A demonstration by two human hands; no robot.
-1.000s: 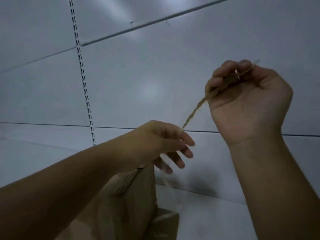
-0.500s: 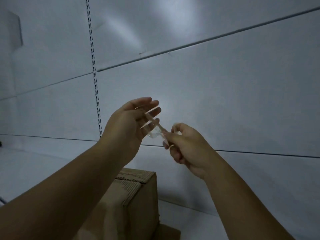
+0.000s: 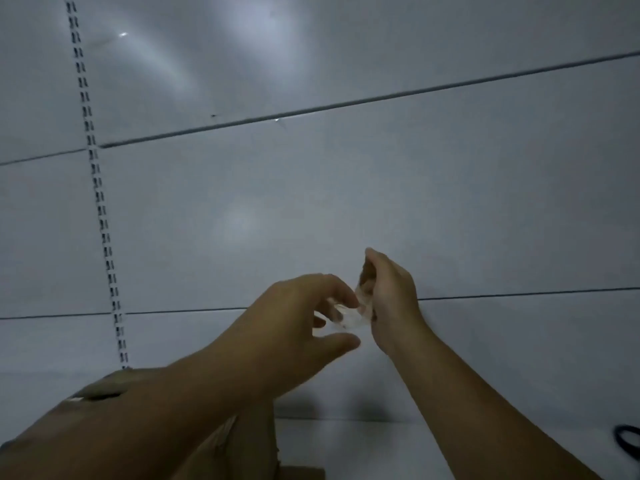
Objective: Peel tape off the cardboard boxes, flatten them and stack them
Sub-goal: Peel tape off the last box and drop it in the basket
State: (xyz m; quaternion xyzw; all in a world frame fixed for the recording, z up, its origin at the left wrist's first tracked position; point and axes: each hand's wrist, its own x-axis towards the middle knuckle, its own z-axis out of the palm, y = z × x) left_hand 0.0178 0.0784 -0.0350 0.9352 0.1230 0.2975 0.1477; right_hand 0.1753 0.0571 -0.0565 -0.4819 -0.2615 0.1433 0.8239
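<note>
Hands moved lower, the right hand [image 3: 389,299] pinching the scrunched tape [image 3: 349,318], the left hand [image 3: 298,317] curling fingers on it, above the near-left box [image 3: 249,441]; sticky tape might cling to skin.
</note>
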